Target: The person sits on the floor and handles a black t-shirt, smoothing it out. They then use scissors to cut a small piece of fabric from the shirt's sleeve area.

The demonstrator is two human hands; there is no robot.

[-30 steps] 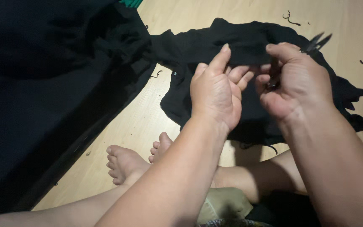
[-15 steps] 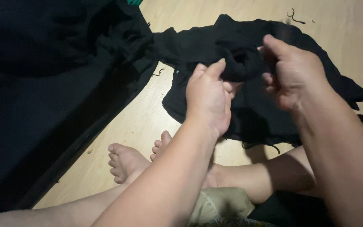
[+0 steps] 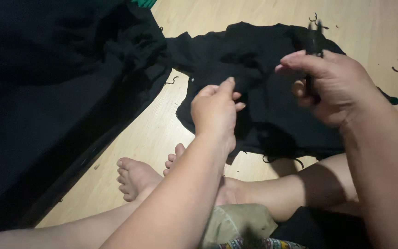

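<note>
left hand [image 3: 215,110] pinches a fold of the black garment [image 3: 259,87], which lies on the wooden floor [image 3: 153,138]; right hand [image 3: 332,87] grips small dark scissors [image 3: 313,50]. step in hand appears to be thread trimming; blades must meet the pinched spot.

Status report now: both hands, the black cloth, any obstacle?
Left hand pinching black cloth. Right hand closed on small dark tool. Thread scraps on wooden floor; nothing blocking.
</note>
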